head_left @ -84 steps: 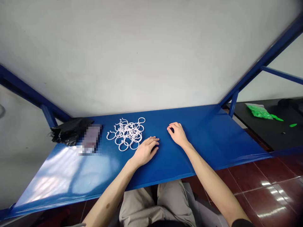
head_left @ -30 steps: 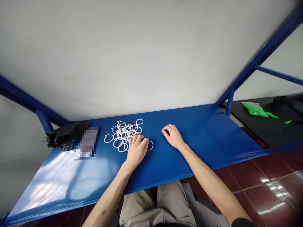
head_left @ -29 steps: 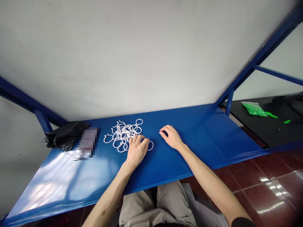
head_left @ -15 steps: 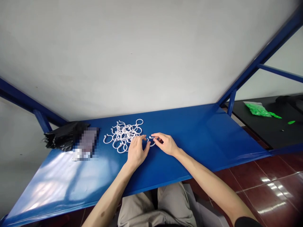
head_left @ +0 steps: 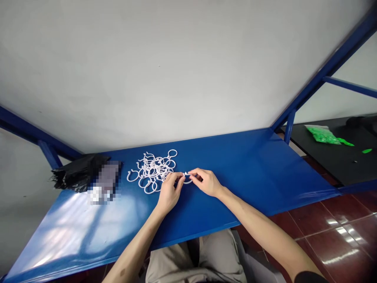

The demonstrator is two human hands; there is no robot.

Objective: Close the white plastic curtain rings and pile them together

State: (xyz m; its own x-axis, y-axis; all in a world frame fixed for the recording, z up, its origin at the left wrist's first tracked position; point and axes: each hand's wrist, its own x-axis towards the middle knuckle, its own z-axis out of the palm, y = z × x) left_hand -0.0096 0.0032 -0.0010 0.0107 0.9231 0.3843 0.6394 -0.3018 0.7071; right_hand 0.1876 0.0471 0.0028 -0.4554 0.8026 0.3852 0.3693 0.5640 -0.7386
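A heap of white plastic rings (head_left: 153,169) lies on the blue table (head_left: 253,169), left of centre. My left hand (head_left: 168,192) and my right hand (head_left: 206,182) meet just right of the heap. Both pinch one white ring (head_left: 186,177) between thumb and fingers, one hand on each side of it. The ring is held just above the table top, and my fingers hide part of it.
A crumpled black bag (head_left: 77,173) and a blurred-out flat item (head_left: 103,181) lie at the table's left end. A white wall stands close behind. To the right is a black table (head_left: 332,157) with a green bag (head_left: 322,134). Blue frame bars rise on both sides.
My left hand drew one ring out of the heap to the right. My right hand came over from the right and took hold of it; both hands now pinch it.
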